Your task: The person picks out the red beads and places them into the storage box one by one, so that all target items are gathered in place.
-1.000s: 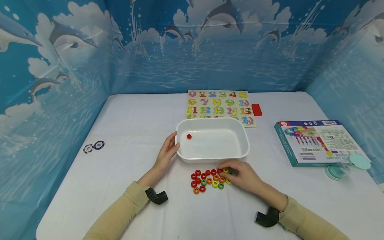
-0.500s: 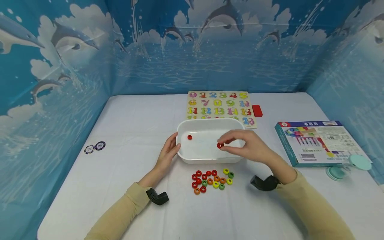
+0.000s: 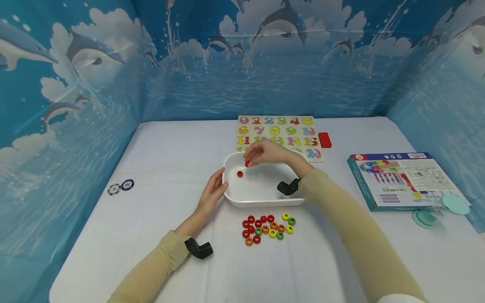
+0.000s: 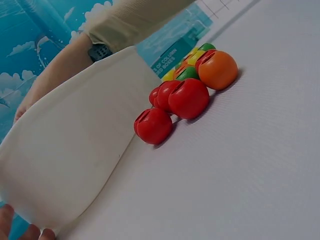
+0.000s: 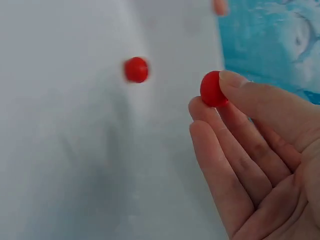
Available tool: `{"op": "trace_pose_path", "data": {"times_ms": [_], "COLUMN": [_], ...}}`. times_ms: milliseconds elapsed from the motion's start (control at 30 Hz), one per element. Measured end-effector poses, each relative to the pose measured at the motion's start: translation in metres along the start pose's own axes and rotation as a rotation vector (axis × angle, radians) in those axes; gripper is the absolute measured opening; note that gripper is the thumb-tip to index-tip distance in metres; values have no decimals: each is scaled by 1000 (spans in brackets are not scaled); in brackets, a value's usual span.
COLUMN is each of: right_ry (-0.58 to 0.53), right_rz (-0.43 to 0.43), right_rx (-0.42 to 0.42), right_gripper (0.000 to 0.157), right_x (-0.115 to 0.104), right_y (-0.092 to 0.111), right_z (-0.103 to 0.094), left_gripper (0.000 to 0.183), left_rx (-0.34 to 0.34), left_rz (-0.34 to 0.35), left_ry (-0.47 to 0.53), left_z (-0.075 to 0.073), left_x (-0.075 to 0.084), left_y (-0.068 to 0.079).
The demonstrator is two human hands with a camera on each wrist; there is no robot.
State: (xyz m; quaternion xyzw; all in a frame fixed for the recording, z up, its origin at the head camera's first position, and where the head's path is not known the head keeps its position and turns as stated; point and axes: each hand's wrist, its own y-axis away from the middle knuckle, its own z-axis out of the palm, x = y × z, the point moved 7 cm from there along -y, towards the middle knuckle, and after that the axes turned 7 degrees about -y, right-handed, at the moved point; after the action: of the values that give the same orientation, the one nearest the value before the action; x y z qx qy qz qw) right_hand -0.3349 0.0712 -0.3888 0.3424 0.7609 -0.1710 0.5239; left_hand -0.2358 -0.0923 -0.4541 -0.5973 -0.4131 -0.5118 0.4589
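Over the white tub (image 3: 265, 185), the right hand (image 3: 267, 152) pinched a red bead (image 5: 212, 90), likely light, hard and slick, best held by its rounded sides; the left hand (image 3: 210, 191) rested loosely against the tub.

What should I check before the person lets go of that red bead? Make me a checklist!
1. Right hand is pinching the red bead: ok.
2. That bead is above the tub, in the head view: ok.
3. Left hand is at the tub's left end: ok.
4. The other red bead is inside the tub, apart from the held one: ok.
5. Outside beads are all red: not ok, some are orange, yellow or green.
6. Held bead is close to the tub's floor: cannot tell.
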Motion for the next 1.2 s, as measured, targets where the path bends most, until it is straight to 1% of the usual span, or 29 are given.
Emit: {"op": "trace_pose_path", "data": {"times_ms": [133, 333, 467, 533, 600, 667, 733, 833, 900, 967, 1067, 1133, 1200], "right_ry": [91, 206, 234, 238, 240, 222, 183, 95, 35, -5, -41, -61, -62], "right_rz": [33, 38, 41, 34, 32, 10, -17, -93, -139, -194, -259, -288, -306], "right_rx": [-14, -10, 7, -3, -10, -19, -23, -34, -47, -61, -68, -67, -50], "right_gripper": [30, 23, 20, 21, 24, 29, 33, 37, 36, 33, 29, 27, 25], "right_x": [14, 20, 22, 21, 16, 6, -9, -35, -49, -59, -62, -56, -48], "right_y": [-12, -16, -16, -16, -13, -6, 5, 29, 49, 70, 101, 119, 132], "right_z": [10, 22, 23, 23, 20, 16, 10, 6, 9, 17, 34, 47, 60], "left_gripper": [55, 54, 52, 52, 53, 54, 56, 55, 53, 51, 50, 51, 51], "left_rx": [-8, -4, -11, -8, -8, -6, -8, -8, -5, -10, -25, -36, -42], "left_rz": [11, 18, 21, 23, 26, 29, 26, 16, 4, -2, -1, 2, 6], "left_ry": [6, 12, 11, 10, 9, 7, 8, 18, 27, 30, 19, 5, -6], "left_z": [0, 0, 1, 1, 1, 0, 1, 1, 0, 0, 2, 3, 3], "left_x": [0, 2, 7, 7, 7, 3, 1, 1, 1, 3, 13, 19, 24], "left_y": [0, -1, -1, -1, 0, 0, 0, -1, -1, 0, 2, 3, 5]}}
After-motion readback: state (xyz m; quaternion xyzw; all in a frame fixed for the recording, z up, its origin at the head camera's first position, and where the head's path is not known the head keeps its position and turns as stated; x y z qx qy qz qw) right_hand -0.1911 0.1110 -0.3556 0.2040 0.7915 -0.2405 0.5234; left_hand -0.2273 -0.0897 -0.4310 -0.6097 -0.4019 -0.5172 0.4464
